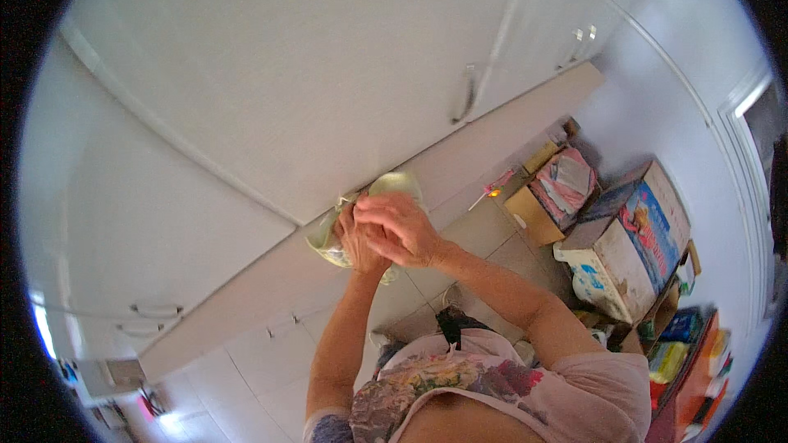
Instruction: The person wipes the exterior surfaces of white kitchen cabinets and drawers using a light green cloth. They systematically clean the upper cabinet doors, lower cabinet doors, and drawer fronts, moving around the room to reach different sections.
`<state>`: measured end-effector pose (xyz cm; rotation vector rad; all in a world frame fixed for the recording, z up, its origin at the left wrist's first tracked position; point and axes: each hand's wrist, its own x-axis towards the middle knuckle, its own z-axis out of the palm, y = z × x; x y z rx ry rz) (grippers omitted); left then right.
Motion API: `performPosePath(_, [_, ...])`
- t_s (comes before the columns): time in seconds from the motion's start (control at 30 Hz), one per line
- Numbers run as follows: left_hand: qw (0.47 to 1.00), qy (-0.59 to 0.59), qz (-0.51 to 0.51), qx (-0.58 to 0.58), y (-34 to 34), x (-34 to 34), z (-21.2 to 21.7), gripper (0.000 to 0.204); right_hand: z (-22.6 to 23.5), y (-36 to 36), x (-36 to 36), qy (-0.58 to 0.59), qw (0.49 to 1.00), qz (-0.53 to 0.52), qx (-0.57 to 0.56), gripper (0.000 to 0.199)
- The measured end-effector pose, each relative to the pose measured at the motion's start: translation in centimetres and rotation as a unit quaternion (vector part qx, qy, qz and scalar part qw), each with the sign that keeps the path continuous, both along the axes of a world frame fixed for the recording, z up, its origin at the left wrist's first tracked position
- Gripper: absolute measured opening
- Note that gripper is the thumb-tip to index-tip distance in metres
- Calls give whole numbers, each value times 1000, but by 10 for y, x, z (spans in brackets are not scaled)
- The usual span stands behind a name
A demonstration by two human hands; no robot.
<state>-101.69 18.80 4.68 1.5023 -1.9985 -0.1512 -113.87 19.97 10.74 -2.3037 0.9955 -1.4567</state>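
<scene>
Both my hands meet at the middle, just below the lower corner of the white cabinet doors. A pale yellow-green cloth [396, 184] is bunched around them, and a fold of it hangs out on the left side. My left hand [361, 242] is closed on the cloth, its fingers partly covered. Lying across it, my right hand [402, 230] has its fingers bent over the left hand and the cloth. Exactly what the right fingertips grip is hidden.
White cabinet doors [312, 74] with metal handles [470, 94] fill the upper part, above a pale ledge [501, 135]. To the right stand an open carton [533, 215] with pink cloth and a large printed box [628, 238]. A screwdriver-like tool [492, 189] lies near the carton.
</scene>
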Motion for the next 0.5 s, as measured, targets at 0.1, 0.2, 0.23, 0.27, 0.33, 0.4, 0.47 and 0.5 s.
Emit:
performPosePath(0.1, [974, 213, -47, 61, -25, -55, 2, 39, -15, -7, -51, 31, 999, -32, -14, 46])
performPosePath(0.2, [875, 456, -90, 135, -40, -92, 11, 37, -24, -15, -91, 18, 996, -90, -6, 52])
performPosePath(0.23, [827, 529, -101, 162, -44, -100, 14, 37, -26, -18, -101, 7, 994, -109, 2, 53])
performPosePath(0.27, [772, 597, -109, 189, -49, -107, 17, 37, -35, -21, -111, 51, 992, -116, 19, 54])
performPosePath(0.33, [824, 542, -110, 124, -49, -108, 27, 29, -51, -27, -137, 142, 981, -121, 55, 56])
performPosePath(0.4, [924, 360, -127, 4, -38, -107, 43, 27, -52, -31, -160, 218, 968, -118, 38, 58])
performPosePath(0.47, [950, 276, -145, 0, -32, -109, 57, 24, -42, -37, -190, 273, 947, -158, 51, 60])
performPosePath(0.5, [961, 226, -160, 9, -31, -106, 62, 24, -35, -41, -212, 291, 932, -201, 73, 60])
